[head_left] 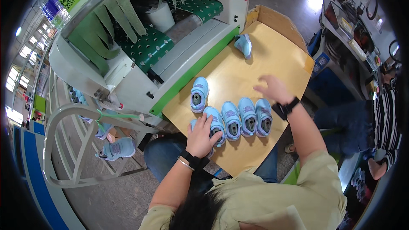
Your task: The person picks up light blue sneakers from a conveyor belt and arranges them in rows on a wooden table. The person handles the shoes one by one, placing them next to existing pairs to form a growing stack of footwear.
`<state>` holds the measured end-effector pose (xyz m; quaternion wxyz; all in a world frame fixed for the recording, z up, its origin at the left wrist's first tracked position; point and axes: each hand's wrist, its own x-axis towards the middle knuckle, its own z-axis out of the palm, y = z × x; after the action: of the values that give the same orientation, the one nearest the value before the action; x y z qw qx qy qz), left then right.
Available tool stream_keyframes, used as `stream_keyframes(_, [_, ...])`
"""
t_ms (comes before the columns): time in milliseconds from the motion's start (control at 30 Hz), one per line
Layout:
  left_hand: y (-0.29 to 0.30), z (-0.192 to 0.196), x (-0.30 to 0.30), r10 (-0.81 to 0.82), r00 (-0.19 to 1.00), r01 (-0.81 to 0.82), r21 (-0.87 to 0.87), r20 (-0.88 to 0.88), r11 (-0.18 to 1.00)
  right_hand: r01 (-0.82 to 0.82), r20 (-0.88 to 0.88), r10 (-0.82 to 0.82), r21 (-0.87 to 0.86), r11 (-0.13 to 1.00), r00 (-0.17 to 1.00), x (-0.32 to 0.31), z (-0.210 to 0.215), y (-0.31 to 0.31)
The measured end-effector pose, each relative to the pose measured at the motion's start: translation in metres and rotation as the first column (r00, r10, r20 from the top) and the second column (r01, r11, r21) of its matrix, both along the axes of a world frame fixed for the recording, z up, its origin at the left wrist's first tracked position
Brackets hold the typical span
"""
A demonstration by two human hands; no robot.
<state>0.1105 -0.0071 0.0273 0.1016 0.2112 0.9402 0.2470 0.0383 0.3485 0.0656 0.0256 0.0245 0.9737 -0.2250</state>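
Observation:
My left hand lies over a light blue shoe at the left end of a row, fingers and thumb round it and hiding most of it. Right beside it in the row stand several matching sneakers with lilac laces and dark grey insides, toes pointing away from me. Just beyond the row, a single sneaker sits on the wooden tabletop. My right hand hovers above the board with fingers spread, holding nothing. Farther off, another blue shoe rests near the far end.
Beyond the board's left edge is a white and green machine with a perforated green belt and hanging strips. A metal rack at left carries more shoes. Cardboard borders the far end. Another person stands at right.

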Motion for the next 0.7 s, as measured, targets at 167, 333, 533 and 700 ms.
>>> stream_keyframes(167, [-0.004,0.005,0.006,0.015,1.0,-0.014,-0.045,0.003,0.999,0.158,-0.317,-0.205,-0.166,0.973,0.926,-0.153,-0.036,-0.014])
stream_keyframes(333, [0.004,0.01,-0.01,-0.094,0.992,0.096,-0.02,0.081,0.995,0.198,-0.383,-0.304,-0.292,0.936,0.872,-0.192,-0.118,0.037])
stream_keyframes(533, [-0.034,0.054,-0.064,0.029,0.996,0.001,0.355,-0.08,0.935,0.056,-0.05,-0.123,-0.684,0.727,0.991,-0.124,-0.023,0.004])
stream_keyframes(700, [0.031,0.083,-0.088,-0.243,0.929,0.36,0.532,-0.279,0.766,-0.048,0.041,0.17,-0.871,0.489,0.985,-0.024,0.056,-0.053])
